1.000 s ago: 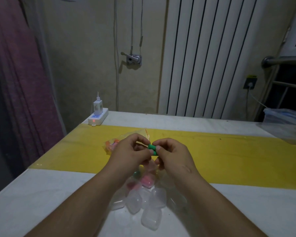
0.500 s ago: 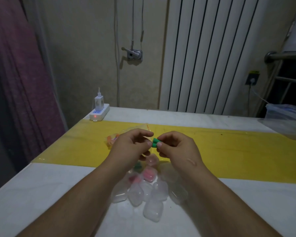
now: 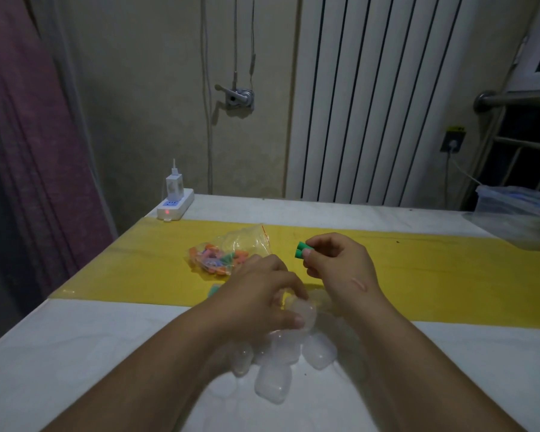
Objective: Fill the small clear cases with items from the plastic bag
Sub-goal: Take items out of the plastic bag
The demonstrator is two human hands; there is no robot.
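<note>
Several clear cases (image 3: 273,381) lay heaped nearest; the left grip (image 3: 262,302) had dropped from the green items (image 3: 301,250) to clasp one case (image 3: 303,311), ready for filling. Right grip (image 3: 334,263) beyond pinched the items; plastic bag (image 3: 228,254) farthest.

The left hand (image 3: 259,294) covers the far part of the cluster of small clear cases (image 3: 281,360), and the case under its fingers (image 3: 300,313) is so blurred and see-through that whether it is open or closed cannot be told; a teal piece (image 3: 213,289) peeks out just left of those fingers, the rest of it hidden. The green item (image 3: 300,250) pinched by the right hand (image 3: 337,263) shows only its tip beyond the fingertips (image 3: 307,253), so its whole shape is unclear. The coloured pieces inside the plastic bag (image 3: 228,255), beyond the left fingers, are too small to identify, and the clear container (image 3: 518,213) far to the right is cut off by the frame edge.
</note>
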